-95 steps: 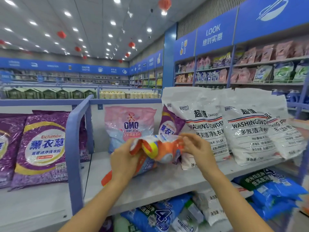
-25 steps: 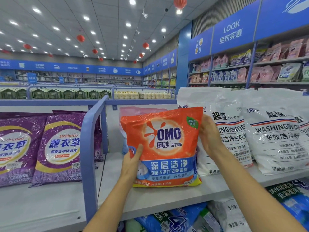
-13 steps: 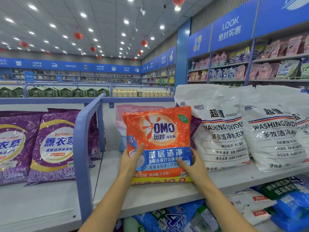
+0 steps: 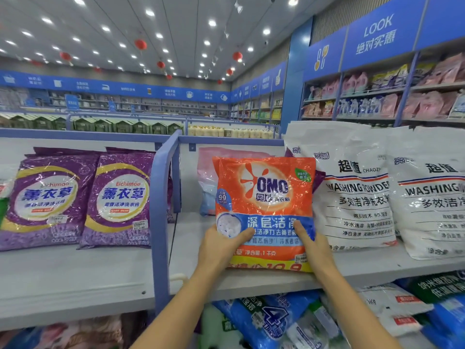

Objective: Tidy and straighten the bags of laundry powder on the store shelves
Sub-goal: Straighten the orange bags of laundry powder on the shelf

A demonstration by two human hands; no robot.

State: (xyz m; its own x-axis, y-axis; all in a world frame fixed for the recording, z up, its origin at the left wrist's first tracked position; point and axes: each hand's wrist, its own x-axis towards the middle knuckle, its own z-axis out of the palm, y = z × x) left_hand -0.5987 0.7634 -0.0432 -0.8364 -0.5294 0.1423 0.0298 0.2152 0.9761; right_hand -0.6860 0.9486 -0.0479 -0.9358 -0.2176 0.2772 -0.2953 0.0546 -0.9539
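Both hands hold the orange OMO bag [image 4: 264, 210] upright on the shelf [image 4: 100, 278], near its front edge. My left hand [image 4: 221, 245] grips the lower left corner, thumb laid across the front; my right hand [image 4: 314, 248] grips the lower right side, thumb on the front too. A pink bag [image 4: 207, 172] stands just behind it and white washing-powder bags [image 4: 352, 192] just beside it on the right. Purple bags [image 4: 118, 200] stand left of the blue divider [image 4: 161, 197].

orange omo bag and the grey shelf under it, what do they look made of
Orange OMO bag: thin glossy plastic film, judging by its crinkles and bright glare patches. Shelf: smooth, matte pale-grey surface, probably painted sheet metal, though laminate board cannot be ruled out.
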